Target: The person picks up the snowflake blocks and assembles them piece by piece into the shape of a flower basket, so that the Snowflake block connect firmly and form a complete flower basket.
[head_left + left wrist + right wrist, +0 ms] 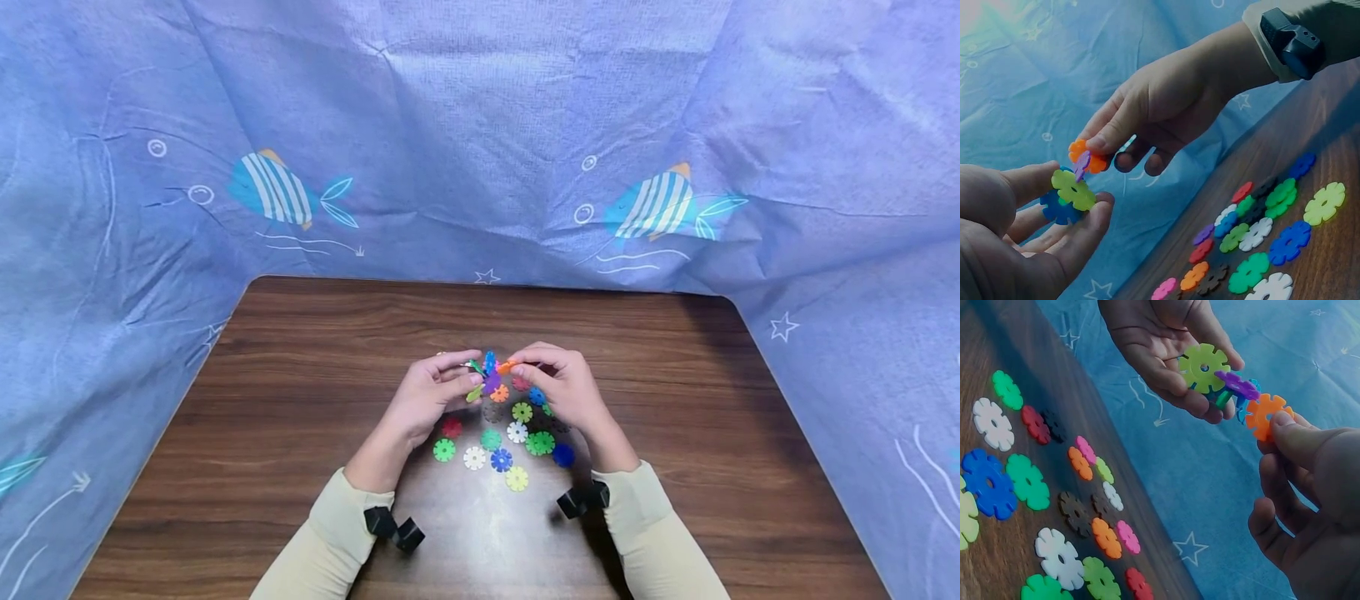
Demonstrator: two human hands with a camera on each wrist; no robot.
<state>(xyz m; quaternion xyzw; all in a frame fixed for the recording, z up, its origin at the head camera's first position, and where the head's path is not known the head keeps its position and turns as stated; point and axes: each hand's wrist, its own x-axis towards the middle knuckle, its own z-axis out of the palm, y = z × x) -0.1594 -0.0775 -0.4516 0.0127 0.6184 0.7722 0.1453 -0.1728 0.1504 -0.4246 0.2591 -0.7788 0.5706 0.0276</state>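
Above the far middle of the table, my left hand [422,395] holds a small cluster of notched, flower-shaped plastic discs between thumb and fingers. In it are a yellow-green disc [1204,367], a purple disc [1238,385], a blue disc [1060,209] and a bit of green [1224,399]. From the other side my right hand [572,392] pinches an orange disc [1261,419] between thumb and forefinger. The orange disc's edge meets the purple disc; whether their slots are interlocked I cannot tell. The right hand's other fingers are loosely bent.
Beneath and in front of the hands, many loose discs lie on the brown wooden table [315,333], among them a yellow one [517,478], a dark blue one [563,454] and a white one [474,457]. A blue fish-print cloth [480,167] hangs behind the table.
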